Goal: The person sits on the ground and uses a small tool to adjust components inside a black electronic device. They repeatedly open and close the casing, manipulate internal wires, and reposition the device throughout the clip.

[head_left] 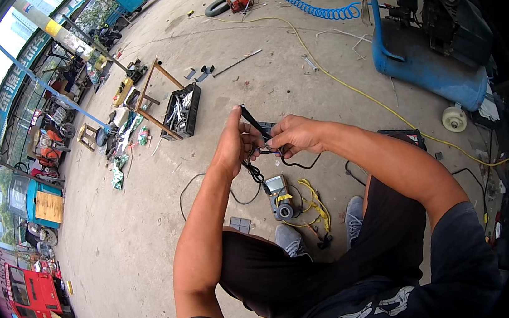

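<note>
My left hand (235, 142) is closed round a black strip or thick lead (251, 120) that sticks up past the fingers. Close beside it, my right hand (297, 134) pinches the lower end of the same black piece. A dark flat part shows behind the fingers, too covered to name. Black cable (252, 172) hangs bunched below my left hand, and another loop (305, 166) droops under the right. On the ground between my shoes lies a grey handheld meter (277, 189) with a screen and a round dial. Yellow leads (317, 201) are tangled beside it.
A black crate of metal tools (181, 112) stands ahead to the left, by a wooden frame (153, 98). A blue air compressor (430, 76) is at right, with a coiled blue hose (312, 8). A yellow hose (345, 76) crosses the concrete. Grey square tiles (240, 224) lie by my left knee.
</note>
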Motion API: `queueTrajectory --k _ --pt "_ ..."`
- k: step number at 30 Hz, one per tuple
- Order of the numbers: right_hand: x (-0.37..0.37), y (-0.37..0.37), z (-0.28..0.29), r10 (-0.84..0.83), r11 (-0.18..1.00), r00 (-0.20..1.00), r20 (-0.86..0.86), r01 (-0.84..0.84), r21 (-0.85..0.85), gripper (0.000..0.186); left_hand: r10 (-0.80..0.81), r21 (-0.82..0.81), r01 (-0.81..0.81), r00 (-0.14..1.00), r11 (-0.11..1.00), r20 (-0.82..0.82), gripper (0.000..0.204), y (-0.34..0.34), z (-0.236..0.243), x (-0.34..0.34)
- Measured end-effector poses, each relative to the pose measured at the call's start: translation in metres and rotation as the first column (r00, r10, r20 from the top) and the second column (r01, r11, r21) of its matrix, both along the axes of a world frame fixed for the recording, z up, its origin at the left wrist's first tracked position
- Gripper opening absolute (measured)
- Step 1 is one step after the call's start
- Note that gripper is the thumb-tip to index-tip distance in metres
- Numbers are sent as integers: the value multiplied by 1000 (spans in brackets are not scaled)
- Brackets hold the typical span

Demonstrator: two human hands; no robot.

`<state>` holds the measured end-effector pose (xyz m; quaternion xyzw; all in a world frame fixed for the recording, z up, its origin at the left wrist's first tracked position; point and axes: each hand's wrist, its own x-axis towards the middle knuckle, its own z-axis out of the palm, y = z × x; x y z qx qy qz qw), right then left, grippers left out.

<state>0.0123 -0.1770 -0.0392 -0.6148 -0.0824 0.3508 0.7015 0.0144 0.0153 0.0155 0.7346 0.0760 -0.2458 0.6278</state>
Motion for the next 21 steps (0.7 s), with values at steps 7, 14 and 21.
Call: queueTrajectory --k 7,14,21 --pt "1 -2 5 -27 999 999 -37 26 -20 13 17 -31 -17 1000 999 -6 75 -3 2 -3" --pt "2 -4 6 -16 1000 999 -33 15 -22 13 -13 -20 12 1000 1000 -28 78 -3 1 -1" --pt "2 -3 2 -20 998 998 -59 16 -60 14 55 63 -57 998 996 42 78 -9 -2 -3"
